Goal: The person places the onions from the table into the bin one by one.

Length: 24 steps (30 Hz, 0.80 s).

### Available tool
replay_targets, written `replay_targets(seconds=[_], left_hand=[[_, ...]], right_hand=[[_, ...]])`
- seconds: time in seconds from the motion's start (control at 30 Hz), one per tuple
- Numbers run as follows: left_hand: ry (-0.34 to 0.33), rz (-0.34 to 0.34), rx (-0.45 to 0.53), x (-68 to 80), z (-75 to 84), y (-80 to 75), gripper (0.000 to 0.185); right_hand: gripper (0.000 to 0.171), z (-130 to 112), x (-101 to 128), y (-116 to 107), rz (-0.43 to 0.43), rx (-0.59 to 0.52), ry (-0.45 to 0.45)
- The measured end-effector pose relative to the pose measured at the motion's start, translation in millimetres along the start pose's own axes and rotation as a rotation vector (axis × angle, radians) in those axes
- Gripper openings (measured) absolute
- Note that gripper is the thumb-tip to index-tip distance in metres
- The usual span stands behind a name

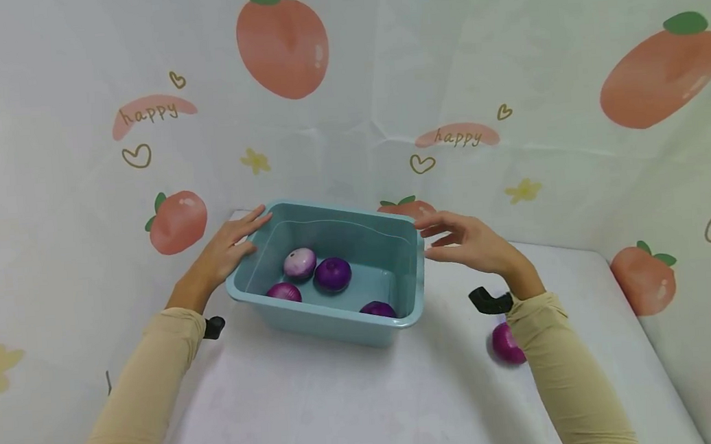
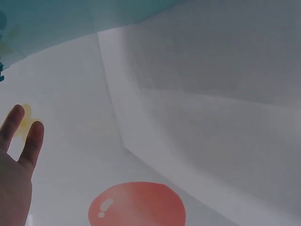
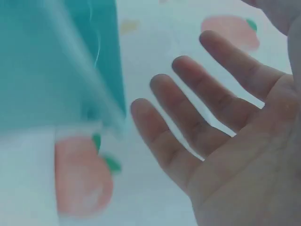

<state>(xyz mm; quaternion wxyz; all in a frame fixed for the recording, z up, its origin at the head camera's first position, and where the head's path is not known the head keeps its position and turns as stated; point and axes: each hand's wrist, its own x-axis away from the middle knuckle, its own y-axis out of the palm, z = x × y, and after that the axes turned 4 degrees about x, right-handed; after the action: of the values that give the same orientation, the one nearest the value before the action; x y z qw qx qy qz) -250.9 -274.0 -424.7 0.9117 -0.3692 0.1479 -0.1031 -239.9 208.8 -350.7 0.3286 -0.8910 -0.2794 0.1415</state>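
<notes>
Around the tub I see a loose purple onion lying on the white counter at about 4 o'clock, half hidden by my right sleeve, with a peach-print backdrop behind. My teal tub sits mid-counter, rectangular, with four purple onions inside. My left hand lies flat against its 9 o'clock corner, fingers straight. My right hand hovers just beside the 3 o'clock rim, fingers spread and holding nothing.
</notes>
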Motion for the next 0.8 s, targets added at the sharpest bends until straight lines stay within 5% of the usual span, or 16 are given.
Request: replay_targets(seconds=[0.37, 0.67, 0.8], left_hand=[[0.032, 0.003, 0.027, -0.2, -0.4, 2.3, 0.062], [-0.003, 0.017, 0.035, -1.6, -3.5, 2.0, 0.063], [-0.011, 0.013, 0.031, -1.2, -3.4, 1.5, 0.063]], right_hand=[[0.048, 57, 67, -16, 0.019, 0.126, 0.234], [0.055, 89, 118, -13, -0.008, 0.177, 0.309], [0.065, 103, 133, -6, -0.086, 0.147, 0.355]])
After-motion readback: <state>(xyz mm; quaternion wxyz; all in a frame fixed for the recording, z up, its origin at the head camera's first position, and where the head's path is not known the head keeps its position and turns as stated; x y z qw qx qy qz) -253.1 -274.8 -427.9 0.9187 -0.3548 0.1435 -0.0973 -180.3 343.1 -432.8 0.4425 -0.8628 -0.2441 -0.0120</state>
